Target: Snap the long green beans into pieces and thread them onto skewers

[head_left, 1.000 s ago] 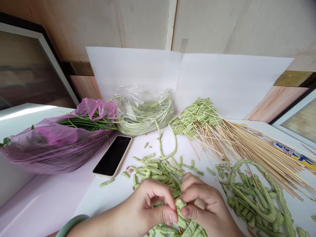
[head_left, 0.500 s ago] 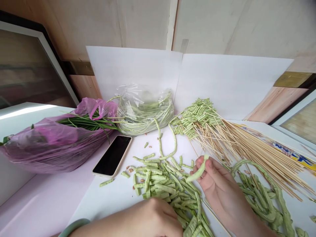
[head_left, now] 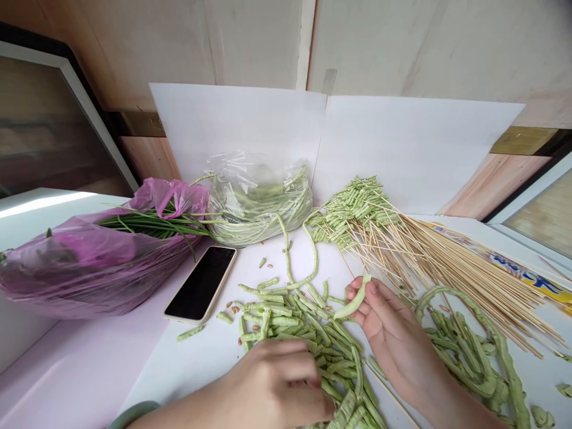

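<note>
Between the thumb and fingers of my right hand (head_left: 393, 325) is a pale green bean piece (head_left: 354, 302), slightly curved and held above the right side of the cut bean pile. My left hand (head_left: 279, 381) lies low over the front of that pile (head_left: 295, 319), its fingers curled down; the fingertips and anything in them are hidden. A green bangle (head_left: 134, 414) circles the left wrist. Whole long beans (head_left: 315, 259) trail from the pile to a clear plastic bag (head_left: 261, 202) of long beans at the back.
A phone (head_left: 202, 285) and a purple bag (head_left: 89, 262) with green stalks are at left. Wooden skewers (head_left: 473, 280), bean pieces threaded on their far ends (head_left: 357, 208), fan out at right. Loose long beans (head_left: 482, 357) lie beside my right forearm. White boards (head_left: 241, 125) stand behind.
My left hand has moved up over the pile, with its curled fingers more in sight. The right hand keeps its bean piece, and the whole view has shifted slightly.
</note>
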The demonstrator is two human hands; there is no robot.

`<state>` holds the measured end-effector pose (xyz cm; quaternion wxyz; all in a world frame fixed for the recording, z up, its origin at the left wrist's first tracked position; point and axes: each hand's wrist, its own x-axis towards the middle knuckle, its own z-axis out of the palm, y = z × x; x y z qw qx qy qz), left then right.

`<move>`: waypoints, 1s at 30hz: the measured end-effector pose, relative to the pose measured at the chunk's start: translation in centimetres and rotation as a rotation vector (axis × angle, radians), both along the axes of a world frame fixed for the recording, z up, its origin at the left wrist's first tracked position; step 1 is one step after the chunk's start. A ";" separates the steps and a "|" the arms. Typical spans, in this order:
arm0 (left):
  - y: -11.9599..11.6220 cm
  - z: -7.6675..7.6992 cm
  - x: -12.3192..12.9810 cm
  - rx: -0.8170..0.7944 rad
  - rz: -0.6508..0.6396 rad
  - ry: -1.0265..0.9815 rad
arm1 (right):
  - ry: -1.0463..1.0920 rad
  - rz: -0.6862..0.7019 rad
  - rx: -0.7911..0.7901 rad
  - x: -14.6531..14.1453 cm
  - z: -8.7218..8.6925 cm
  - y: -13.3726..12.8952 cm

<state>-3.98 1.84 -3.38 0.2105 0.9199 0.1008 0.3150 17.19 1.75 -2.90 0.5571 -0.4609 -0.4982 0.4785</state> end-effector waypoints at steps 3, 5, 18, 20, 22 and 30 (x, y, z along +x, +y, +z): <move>0.1 -0.1 0.1 0.039 0.033 -0.017 | 0.163 0.030 -0.140 -0.9 0.7 -0.6; 0.1 -0.1 0.1 0.054 0.046 -0.026 | 0.172 0.142 -0.216 -1.3 0.9 -1.0; -0.4 0.8 -0.1 0.030 0.329 0.006 | 0.074 0.556 -0.348 -2.4 0.2 -2.2; -0.4 0.9 -0.1 0.046 0.308 0.049 | 0.064 0.572 -0.337 -2.5 0.4 -2.3; -0.3 1.1 0.0 0.024 0.322 0.050 | 0.030 0.556 -0.307 -2.3 0.7 -2.2; -0.4 1.5 -0.1 -0.034 0.421 0.035 | -0.097 0.511 -0.235 -0.9 0.9 -1.5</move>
